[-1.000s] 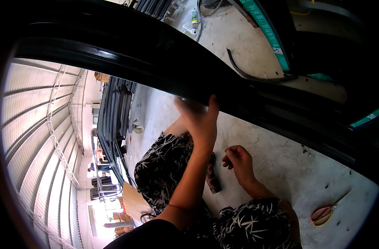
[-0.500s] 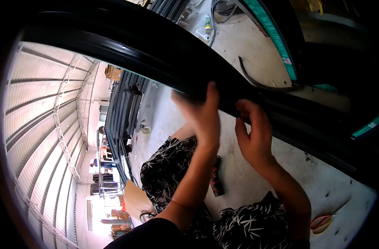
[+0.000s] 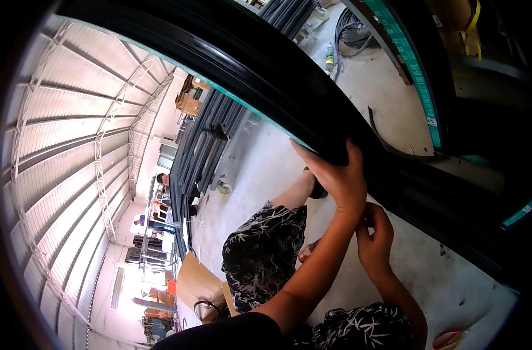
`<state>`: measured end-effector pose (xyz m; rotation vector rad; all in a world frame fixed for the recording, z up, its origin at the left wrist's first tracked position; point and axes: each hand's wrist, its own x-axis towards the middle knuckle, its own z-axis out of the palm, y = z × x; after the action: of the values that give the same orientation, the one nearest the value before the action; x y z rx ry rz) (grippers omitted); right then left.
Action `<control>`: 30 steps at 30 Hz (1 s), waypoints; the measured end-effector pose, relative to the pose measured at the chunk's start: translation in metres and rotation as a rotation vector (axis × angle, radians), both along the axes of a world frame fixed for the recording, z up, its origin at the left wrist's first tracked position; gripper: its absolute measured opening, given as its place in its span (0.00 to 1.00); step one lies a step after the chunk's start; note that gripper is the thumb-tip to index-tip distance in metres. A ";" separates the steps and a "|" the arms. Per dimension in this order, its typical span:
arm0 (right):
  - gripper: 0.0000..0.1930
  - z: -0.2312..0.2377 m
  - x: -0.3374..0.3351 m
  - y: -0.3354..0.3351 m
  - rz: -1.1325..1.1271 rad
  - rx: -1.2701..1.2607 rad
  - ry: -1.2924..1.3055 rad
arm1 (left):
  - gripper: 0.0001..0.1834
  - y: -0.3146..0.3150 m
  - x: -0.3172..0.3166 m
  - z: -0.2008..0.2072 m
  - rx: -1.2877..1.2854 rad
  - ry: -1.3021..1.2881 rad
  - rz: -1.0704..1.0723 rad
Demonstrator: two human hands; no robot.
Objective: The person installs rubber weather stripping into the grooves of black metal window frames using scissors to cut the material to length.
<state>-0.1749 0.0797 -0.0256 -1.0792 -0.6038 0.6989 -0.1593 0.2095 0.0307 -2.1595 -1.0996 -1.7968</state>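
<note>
A long black frame bar (image 3: 242, 64) runs slantwise across the view from upper left to lower right, with a strip of green tape (image 3: 251, 108) along its near edge. My left hand (image 3: 341, 184) grips that edge, the thumb up on the bar's face and the fingers reaching along its underside. Just below it, beside my left wrist, is my right hand (image 3: 375, 242). Its fingers are curled together near the bar's lower edge, and whatever is between them is hidden by the left wrist.
Scissors (image 3: 446, 340) lie on the floor at lower right. Beyond the bar are a bottle (image 3: 329, 55), a coiled black hose (image 3: 356, 35) and another frame bar with green tape (image 3: 403, 52). Stacked dark profiles (image 3: 204, 137) and cardboard (image 3: 199, 283) stand at left. People are in the background.
My left hand has settled onto the bar's edge after blurred movement. My right hand has dropped away from the bar to beside the left wrist, its fingers drawn closer. The whole view has shifted.
</note>
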 end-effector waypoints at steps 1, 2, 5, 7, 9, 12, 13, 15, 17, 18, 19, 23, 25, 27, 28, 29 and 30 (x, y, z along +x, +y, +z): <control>0.08 -0.003 -0.001 -0.001 -0.001 0.000 0.018 | 0.47 0.002 0.002 -0.001 0.008 -0.008 0.012; 0.08 -0.006 -0.001 -0.001 -0.004 0.000 0.035 | 0.47 0.004 0.005 -0.001 0.014 -0.017 0.023; 0.07 -0.013 -0.006 -0.006 -0.001 -0.025 0.001 | 0.47 0.008 -0.004 -0.001 0.011 -0.014 0.037; 0.07 -0.027 -0.007 -0.011 -0.017 -0.041 0.047 | 0.47 0.009 -0.004 -0.001 -0.020 -0.017 -0.008; 0.07 -0.040 -0.014 -0.014 -0.019 -0.080 0.068 | 0.47 0.006 -0.006 0.004 -0.047 0.009 -0.029; 0.07 -0.059 -0.020 -0.024 0.017 -0.190 0.084 | 0.48 0.009 -0.009 0.001 -0.087 0.015 -0.041; 0.07 -0.063 -0.023 -0.027 0.035 -0.224 0.105 | 0.48 0.011 -0.010 -0.001 -0.078 0.022 -0.020; 0.07 -0.070 -0.031 -0.033 0.051 -0.265 0.137 | 0.48 0.010 -0.009 -0.004 -0.043 0.032 -0.001; 0.07 -0.077 -0.043 -0.039 0.051 -0.285 0.144 | 0.47 0.007 -0.009 -0.012 -0.107 -0.019 -0.011; 0.07 -0.079 -0.046 -0.042 0.046 -0.293 0.144 | 0.47 0.006 -0.009 -0.017 -0.138 -0.048 -0.020; 0.07 -0.081 -0.049 -0.046 0.029 -0.288 0.121 | 0.46 0.004 -0.009 -0.025 -0.205 -0.087 -0.037; 0.08 -0.081 -0.046 -0.070 0.034 -0.353 0.080 | 0.45 -0.002 -0.011 -0.050 -0.320 -0.222 -0.135; 0.08 -0.090 -0.043 -0.084 -0.022 -0.387 0.064 | 0.44 0.001 -0.008 -0.060 -0.283 -0.237 -0.162; 0.09 -0.097 -0.047 -0.092 -0.073 -0.413 0.019 | 0.43 0.013 -0.018 -0.064 -0.222 -0.199 -0.133; 0.09 -0.105 -0.049 -0.098 -0.103 -0.450 -0.007 | 0.40 0.008 -0.020 -0.064 -0.302 -0.286 -0.264; 0.09 -0.107 -0.047 -0.104 -0.068 -0.470 0.035 | 0.39 0.008 -0.025 -0.061 -0.360 -0.285 -0.280; 0.09 -0.102 -0.046 -0.109 -0.067 -0.490 0.034 | 0.38 0.012 -0.032 -0.064 -0.324 -0.301 -0.306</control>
<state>-0.2205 -0.0296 -0.1275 -1.5292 -0.3709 0.8278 -0.1911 0.2211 -0.0331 -2.4037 -1.2540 -2.2781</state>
